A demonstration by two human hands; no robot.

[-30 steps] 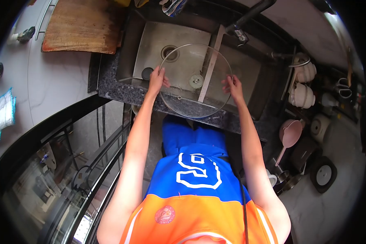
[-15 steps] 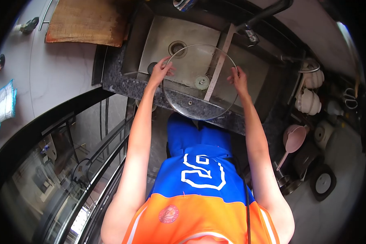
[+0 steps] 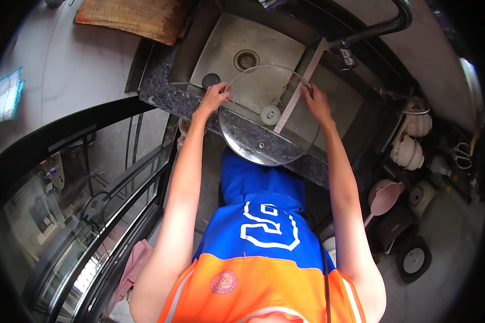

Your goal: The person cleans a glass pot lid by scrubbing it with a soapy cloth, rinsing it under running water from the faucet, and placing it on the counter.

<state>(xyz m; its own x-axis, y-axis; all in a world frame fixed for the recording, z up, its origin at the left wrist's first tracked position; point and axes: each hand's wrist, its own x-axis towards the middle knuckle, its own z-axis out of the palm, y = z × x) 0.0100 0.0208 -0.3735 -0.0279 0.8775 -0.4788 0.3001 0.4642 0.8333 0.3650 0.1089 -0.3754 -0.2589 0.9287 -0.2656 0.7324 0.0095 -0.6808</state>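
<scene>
A round clear lid (image 3: 261,145) with a thin metal rim is held over the front of the sink. My left hand (image 3: 214,97) is closed on its left edge, and my right hand (image 3: 317,102) grips the rim at the upper right. Through the glass I see a round drain piece (image 3: 270,114) and the sink divider (image 3: 299,91). The lid's lower part overlaps the dark stone counter edge (image 3: 161,86). Beyond the lid, the left basin (image 3: 221,48) shows a drain hole (image 3: 246,60) and a round black piece (image 3: 210,81).
The black faucet (image 3: 372,32) reaches over the right basin. A wooden board (image 3: 134,19) lies at the upper left, with a cloth (image 3: 5,105) farther left. Stacked bowls (image 3: 408,153), a pink ladle (image 3: 385,197) and scissors (image 3: 462,155) are at the right. Glass shelving stands at the lower left.
The lid has tilted, its near side now showing brighter reflections. My right hand has moved from beside the rim onto its upper right. The view has shifted, and a pink cloth shows at the lower left.
</scene>
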